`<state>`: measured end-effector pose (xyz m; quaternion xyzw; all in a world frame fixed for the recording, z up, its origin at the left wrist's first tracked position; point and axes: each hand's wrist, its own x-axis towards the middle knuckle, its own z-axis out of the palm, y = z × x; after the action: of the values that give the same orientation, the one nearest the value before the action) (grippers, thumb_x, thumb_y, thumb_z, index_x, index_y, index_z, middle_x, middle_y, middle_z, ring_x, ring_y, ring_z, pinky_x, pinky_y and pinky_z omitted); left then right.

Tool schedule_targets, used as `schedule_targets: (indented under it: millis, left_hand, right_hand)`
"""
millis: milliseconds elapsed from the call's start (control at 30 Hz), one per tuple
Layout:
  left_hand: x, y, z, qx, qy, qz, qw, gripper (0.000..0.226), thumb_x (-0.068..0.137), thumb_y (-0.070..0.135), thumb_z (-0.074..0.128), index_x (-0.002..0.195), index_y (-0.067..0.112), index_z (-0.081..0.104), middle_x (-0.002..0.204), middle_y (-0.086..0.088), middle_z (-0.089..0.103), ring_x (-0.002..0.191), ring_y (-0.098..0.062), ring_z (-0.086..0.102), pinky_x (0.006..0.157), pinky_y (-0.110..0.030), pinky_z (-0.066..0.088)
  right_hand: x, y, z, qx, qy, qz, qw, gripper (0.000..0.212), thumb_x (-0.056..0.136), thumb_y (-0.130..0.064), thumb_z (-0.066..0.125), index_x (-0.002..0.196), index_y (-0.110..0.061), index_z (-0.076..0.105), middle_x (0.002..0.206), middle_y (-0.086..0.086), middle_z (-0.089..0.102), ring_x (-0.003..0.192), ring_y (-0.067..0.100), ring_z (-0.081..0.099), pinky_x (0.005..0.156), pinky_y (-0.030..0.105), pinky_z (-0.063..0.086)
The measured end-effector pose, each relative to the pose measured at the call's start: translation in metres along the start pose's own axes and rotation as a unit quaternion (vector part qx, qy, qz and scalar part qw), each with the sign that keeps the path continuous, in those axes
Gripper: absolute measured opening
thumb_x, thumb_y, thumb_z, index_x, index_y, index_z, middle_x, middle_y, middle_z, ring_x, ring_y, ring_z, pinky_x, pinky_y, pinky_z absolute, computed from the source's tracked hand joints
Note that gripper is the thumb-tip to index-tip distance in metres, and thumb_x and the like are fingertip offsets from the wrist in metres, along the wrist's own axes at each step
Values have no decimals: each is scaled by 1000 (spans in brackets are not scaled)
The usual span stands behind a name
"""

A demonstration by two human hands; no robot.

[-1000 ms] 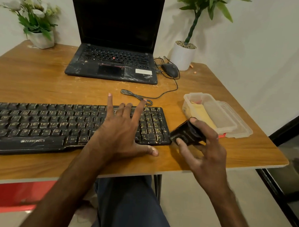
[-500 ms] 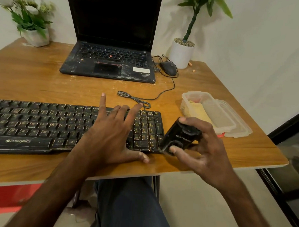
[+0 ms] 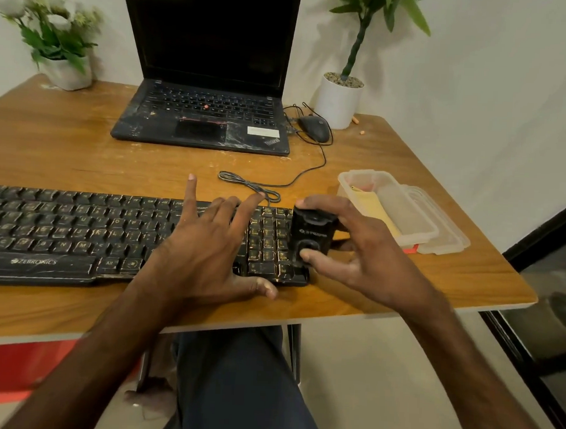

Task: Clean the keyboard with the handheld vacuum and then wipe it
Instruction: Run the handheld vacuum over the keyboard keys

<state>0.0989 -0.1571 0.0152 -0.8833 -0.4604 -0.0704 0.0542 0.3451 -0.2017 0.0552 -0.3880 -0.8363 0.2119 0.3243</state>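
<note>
A long black keyboard (image 3: 63, 234) lies across the near part of the wooden table (image 3: 83, 160). My left hand (image 3: 208, 253) rests flat on its right half with the fingers spread. A small black handheld vacuum (image 3: 311, 238) stands over the keyboard's right end, at the number pad. My right hand (image 3: 358, 250) grips it, thumb on its lower front and fingers over the top. A yellow cloth (image 3: 371, 207) lies in a clear plastic container (image 3: 414, 220) just right of the vacuum.
An open black laptop (image 3: 209, 81) stands at the back, with a wired mouse (image 3: 314, 128) and its cable (image 3: 250, 183) running toward the keyboard. Potted plants stand at the back left (image 3: 55, 48) and back right (image 3: 340, 97). The container's lid (image 3: 446, 234) lies beside it.
My right hand has brought the vacuum from off the keyboard's right edge leftward and up onto the number pad. My left hand stays flat on the keys.
</note>
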Motion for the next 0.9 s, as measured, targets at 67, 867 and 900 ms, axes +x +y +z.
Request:
schedule_targets:
  millis: [67,867,900]
  left_hand:
    - [0,0,-2,9,0,1,1000,137,61,107,18,157,10,3,149,-20,45,139,-33,45,114,-71,-12]
    - [-1,3,-4,18,-31,-12,999,130,63,105,11,154,15,-10,159,-11,30,148,-25,29,114,-69,-13]
    - [-1,2,-4,17,-31,-12,999,130,63,105,12,154,15,-10,160,-11,29,148,-25,29,114,-69,-14]
  right_hand:
    - [12,3,3,-18,21,11,1000,60,89,-13,71,137,-30,40,127,-17,51,115,7,57,83,26,58]
    - [14,6,4,-10,5,8,1000,60,88,-15,72,136,-32,40,126,-24,50,114,8,57,82,26,58]
    - [18,9,5,-16,22,9,1000,60,88,-14,71,137,-30,40,125,-30,48,115,5,56,83,26,58]
